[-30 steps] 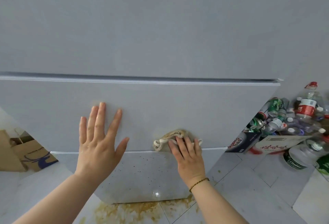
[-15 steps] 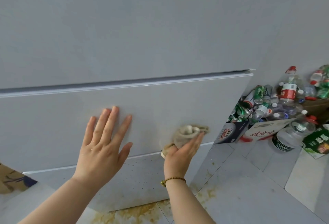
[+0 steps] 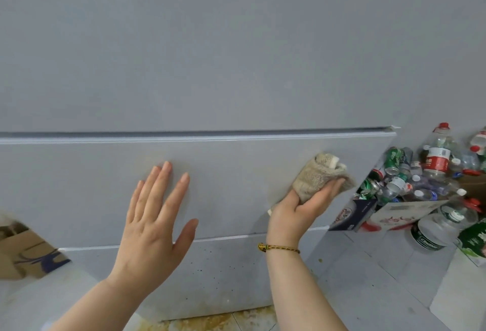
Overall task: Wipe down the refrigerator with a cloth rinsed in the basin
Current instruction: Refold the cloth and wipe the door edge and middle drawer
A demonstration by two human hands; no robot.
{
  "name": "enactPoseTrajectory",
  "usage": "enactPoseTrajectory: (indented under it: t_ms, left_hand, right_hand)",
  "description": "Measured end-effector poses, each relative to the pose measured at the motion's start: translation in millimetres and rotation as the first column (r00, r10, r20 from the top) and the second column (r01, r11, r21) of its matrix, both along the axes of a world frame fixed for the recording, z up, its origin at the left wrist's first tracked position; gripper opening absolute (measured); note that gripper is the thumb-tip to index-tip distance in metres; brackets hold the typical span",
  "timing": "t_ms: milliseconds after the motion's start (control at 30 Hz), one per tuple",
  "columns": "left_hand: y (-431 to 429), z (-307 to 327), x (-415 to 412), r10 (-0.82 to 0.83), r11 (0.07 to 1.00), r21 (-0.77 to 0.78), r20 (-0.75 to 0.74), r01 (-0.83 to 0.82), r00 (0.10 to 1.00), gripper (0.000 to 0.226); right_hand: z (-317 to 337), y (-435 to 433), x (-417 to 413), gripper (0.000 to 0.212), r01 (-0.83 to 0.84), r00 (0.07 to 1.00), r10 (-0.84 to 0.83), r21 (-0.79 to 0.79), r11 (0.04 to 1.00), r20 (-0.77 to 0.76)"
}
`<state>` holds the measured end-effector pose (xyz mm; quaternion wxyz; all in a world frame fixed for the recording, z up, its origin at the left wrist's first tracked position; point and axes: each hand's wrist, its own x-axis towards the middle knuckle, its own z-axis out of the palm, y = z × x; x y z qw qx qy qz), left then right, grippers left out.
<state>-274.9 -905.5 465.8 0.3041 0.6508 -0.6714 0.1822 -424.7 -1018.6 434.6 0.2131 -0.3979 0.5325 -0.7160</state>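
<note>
The grey refrigerator (image 3: 236, 54) fills most of the head view, with a seam between its upper door and its lower drawer front (image 3: 236, 186). My left hand (image 3: 155, 220) lies flat on the drawer front, fingers straight and spread. My right hand (image 3: 302, 207) presses a crumpled beige cloth (image 3: 319, 175) against the drawer front near its right edge; the thumb and fingers hold the cloth bunched. No basin is in view.
A heap of plastic bottles and cans (image 3: 420, 173) sits in a cardboard box (image 3: 394, 215) on the tiled floor at the right. A brown paper bag (image 3: 26, 254) stands at the left. Yellow-brown stains (image 3: 210, 320) mark the floor below the refrigerator.
My right hand has swept the cloth from the drawer's lower middle up and to the right, near its right edge. My left hand has stayed flat on the drawer front.
</note>
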Motion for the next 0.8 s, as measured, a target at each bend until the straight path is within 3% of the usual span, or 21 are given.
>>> enactPoseTrajectory:
  t_ms: [67, 100, 167, 233, 300, 400, 500, 700, 800]
  left_hand:
    - [16, 4, 15, 0.088, 0.991, -0.084, -0.204, -0.107, 0.975, 0.057]
    - [30, 10, 29, 0.154, 0.974, -0.099, -0.376, -0.205, 0.914, 0.063]
    - [46, 20, 50, 0.258, 0.927, -0.026, -0.679, -0.374, 0.687, 0.074]
    - [56, 24, 78, 0.324, 0.886, 0.063, -0.793, -0.460, 0.515, 0.071]
    - [64, 27, 111, 0.296, 0.898, 0.113, -0.870, -0.425, 0.394, 0.061]
    - [71, 25, 147, 0.135, 0.970, 0.082, -0.964, -0.230, 0.227, 0.046]
    - [80, 23, 172, 0.028, 1.000, 0.026, -0.974, -0.014, 0.226, 0.054]
    - [93, 33, 204, -0.027, 0.974, 0.025, -0.974, 0.224, 0.225, 0.073]
    - [93, 35, 210, -0.035, 0.961, 0.033, -0.970, 0.275, 0.242, 0.078]
  right_hand:
    - [12, 10, 12, 0.057, 0.028, 0.989, -0.045, -0.120, 0.992, -0.139]
    - [20, 18, 27, 0.056, 0.012, 0.977, -0.050, -0.180, 0.984, -0.209]
    - [23, 27, 44, 0.051, -0.002, 0.930, -0.090, -0.251, 0.968, -0.356]
    - [21, 35, 62, 0.047, -0.042, 0.846, -0.135, -0.316, 0.948, -0.515]
    - [22, 46, 85, 0.045, -0.144, 0.739, -0.172, -0.401, 0.905, -0.651]
    - [17, 53, 124, 0.038, -0.348, 0.574, -0.251, -0.509, 0.787, -0.780]
    - [15, 60, 163, 0.052, -0.416, 0.451, -0.352, -0.542, 0.730, -0.820]
    - [23, 84, 224, 0.038, -0.540, 0.323, -0.397, -0.512, 0.668, -0.859]
    - [-3, 88, 235, 0.041, -0.647, 0.109, -0.423, -0.387, 0.657, -0.900]
